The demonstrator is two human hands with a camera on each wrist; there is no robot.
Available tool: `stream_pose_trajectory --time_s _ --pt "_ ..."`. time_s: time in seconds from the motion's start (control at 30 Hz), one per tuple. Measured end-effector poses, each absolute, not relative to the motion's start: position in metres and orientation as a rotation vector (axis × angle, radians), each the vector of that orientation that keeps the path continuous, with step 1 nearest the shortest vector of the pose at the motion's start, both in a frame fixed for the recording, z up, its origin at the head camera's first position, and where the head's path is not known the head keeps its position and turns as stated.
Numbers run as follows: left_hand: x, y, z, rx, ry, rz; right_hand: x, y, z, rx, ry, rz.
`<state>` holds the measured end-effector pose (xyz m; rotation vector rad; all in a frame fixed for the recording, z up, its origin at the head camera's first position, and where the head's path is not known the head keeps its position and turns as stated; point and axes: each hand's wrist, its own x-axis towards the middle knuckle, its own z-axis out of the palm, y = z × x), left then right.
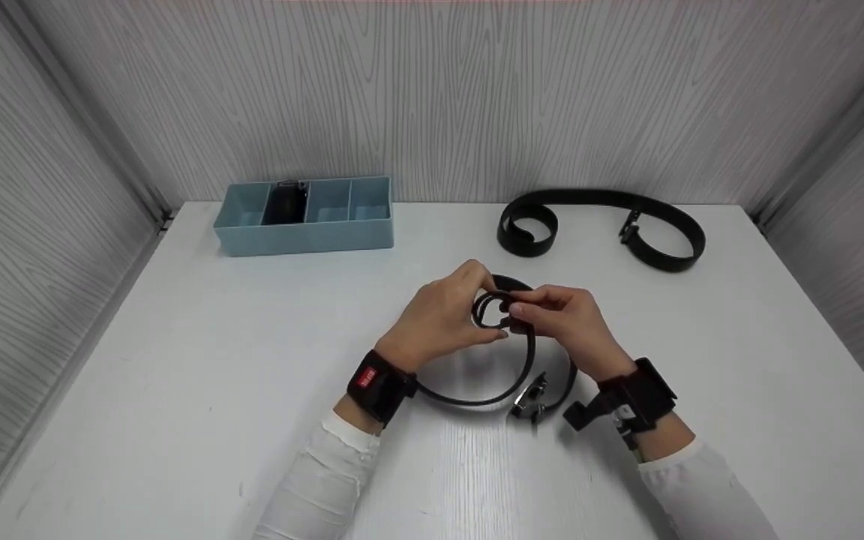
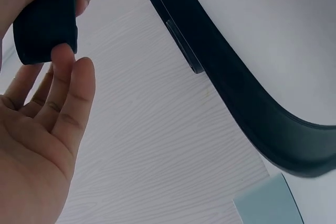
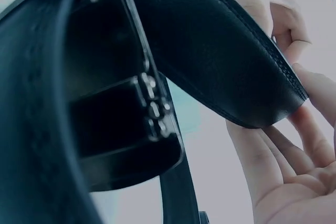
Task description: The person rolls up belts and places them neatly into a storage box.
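Observation:
Over the middle of the table, a black leather belt (image 1: 531,352) is partly wound into a small coil. My left hand (image 1: 439,311) grips that coil from the left, thumb below and fingers above. From the right, my right hand (image 1: 571,322) pinches the belt at the coil's edge. The rest of the strap hangs in a wide loop beneath the hands, its metal buckle (image 1: 531,401) low between the wrists. In the right wrist view the buckle (image 3: 152,103) looms close, partly covering the strap; fingers of my right hand (image 3: 294,182) touch the belt's end.
A second black belt (image 1: 597,196) stands on edge at the back right, one end curled up. At the back left is a blue tray (image 1: 304,238) with compartments in a row; a black rolled item (image 1: 286,206) sits in one. Pale wood-grain walls enclose the white table.

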<state>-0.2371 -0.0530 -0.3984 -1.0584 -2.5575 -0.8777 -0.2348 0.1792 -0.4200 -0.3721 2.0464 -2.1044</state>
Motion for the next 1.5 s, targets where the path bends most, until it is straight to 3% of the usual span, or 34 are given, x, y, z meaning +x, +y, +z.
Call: stream_pose_trajectory --time_s 0.33,0.93,1.5 --pt "-0.238 -0.051 -0.397 -1.183 -2.537 -0.854 -0.237 0.187 -0.419 -0.33 2.046 -2.05" --pt "-0.239 -0.051 -0.4 -1.063 -2.508 -0.817 -0.235 0.176 -0.42 -0.344 2.044 -2.105" --pt "-0.24 -0.049 -0.399 -1.199 -2.553 -0.859 -0.24 0.189 -0.419 -0.338 2.057 -1.982"
